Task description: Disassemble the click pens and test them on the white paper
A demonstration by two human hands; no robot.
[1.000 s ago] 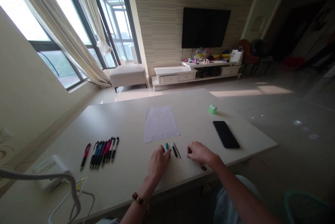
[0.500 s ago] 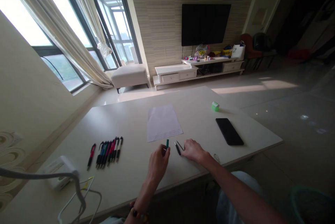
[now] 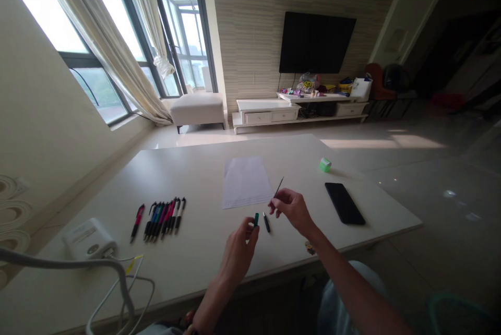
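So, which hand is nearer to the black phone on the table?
Right. The right hand is to the left of the black phone, holding a thin rod. The left hand is farther left, holding a green piece.

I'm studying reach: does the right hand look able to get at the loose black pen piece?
Probably yes: the black pen piece lies uncovered near the right hand, though that hand holds a thin rod.
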